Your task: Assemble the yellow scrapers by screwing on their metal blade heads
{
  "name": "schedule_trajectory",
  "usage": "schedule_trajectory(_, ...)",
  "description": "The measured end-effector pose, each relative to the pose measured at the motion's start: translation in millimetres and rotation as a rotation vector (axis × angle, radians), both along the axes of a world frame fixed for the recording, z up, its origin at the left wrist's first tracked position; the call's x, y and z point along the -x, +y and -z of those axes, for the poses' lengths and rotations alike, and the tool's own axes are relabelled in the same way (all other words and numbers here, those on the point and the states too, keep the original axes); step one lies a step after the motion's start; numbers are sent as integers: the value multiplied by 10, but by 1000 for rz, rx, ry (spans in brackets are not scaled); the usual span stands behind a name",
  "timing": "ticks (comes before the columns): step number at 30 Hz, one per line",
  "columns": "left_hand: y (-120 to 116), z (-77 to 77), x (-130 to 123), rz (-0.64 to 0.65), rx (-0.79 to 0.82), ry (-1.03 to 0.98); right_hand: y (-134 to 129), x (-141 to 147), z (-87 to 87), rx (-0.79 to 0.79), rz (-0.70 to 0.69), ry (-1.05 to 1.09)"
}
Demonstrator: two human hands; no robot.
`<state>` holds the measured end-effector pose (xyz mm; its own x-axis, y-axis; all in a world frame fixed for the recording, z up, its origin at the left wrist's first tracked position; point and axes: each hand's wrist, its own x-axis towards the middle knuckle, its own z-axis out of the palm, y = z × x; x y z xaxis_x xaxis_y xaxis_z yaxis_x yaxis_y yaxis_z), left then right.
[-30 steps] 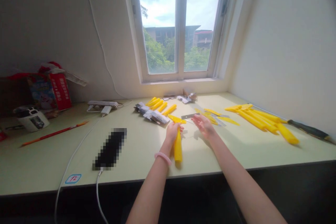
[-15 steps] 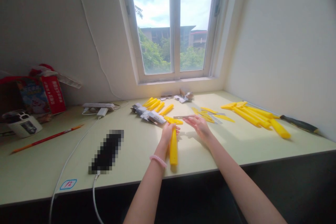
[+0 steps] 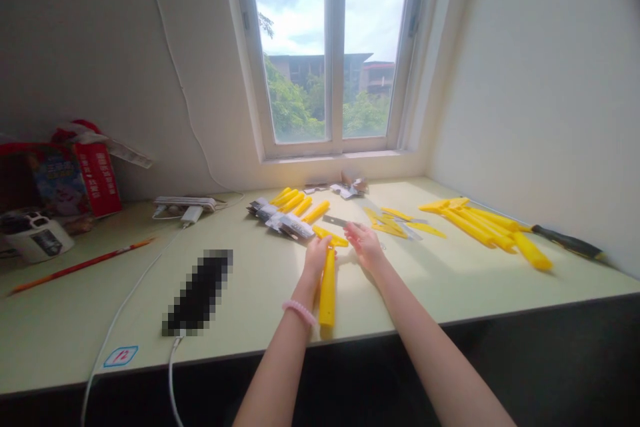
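The left hand [image 3: 317, 259] grips a yellow scraper [image 3: 327, 293] just below its wide head, with the fingers wrapped around it. The handle points toward the near edge of the table [image 3: 250, 300], and from this scraper I give all places. The right hand [image 3: 366, 245], just to the right of the scraper, pinches a thin grey blade [image 3: 333, 219] between its fingers; the blade is beyond the scraper's head, and whether they touch I cannot tell.

Far to the left of the scraper stands a white cup [image 3: 43, 240]. Something dark fills its top, but I cannot tell if this is a lid or the content. Behind the cup is a red box [image 3: 100, 177]; a red thing and a whitish strip are at its top, though what is inside remains hidden.

Beyond the scraper, slightly left, several yellow handles [image 3: 316, 212] lie in a row, and their near ends are inside grey sleeves [image 3: 296, 225]. Beyond and to the right of the scraper, flat yellow pieces [image 3: 425, 227] are spread. Farther right lie more yellow tools [image 3: 473, 227], beside a black handle [image 3: 567, 242].
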<state>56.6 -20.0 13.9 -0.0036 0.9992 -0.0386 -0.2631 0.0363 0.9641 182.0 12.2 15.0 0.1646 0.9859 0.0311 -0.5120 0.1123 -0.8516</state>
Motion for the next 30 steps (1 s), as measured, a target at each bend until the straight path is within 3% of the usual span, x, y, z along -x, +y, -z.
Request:
schedule_trajectory(9,47,22,28,-34,11,-57,-7,-186,47,8,76,66)
schedule_trajectory(19,66,74,17,102,-40,-24,-16,-203,-4,-48,62,40)
schedule_trajectory(24,16,14,7,111,-26,-45,-73,-208,-42,-71,72,-143)
schedule_trajectory(30,16,12,30,234,-47,1,-92,-119,62,-198,-110,-522)
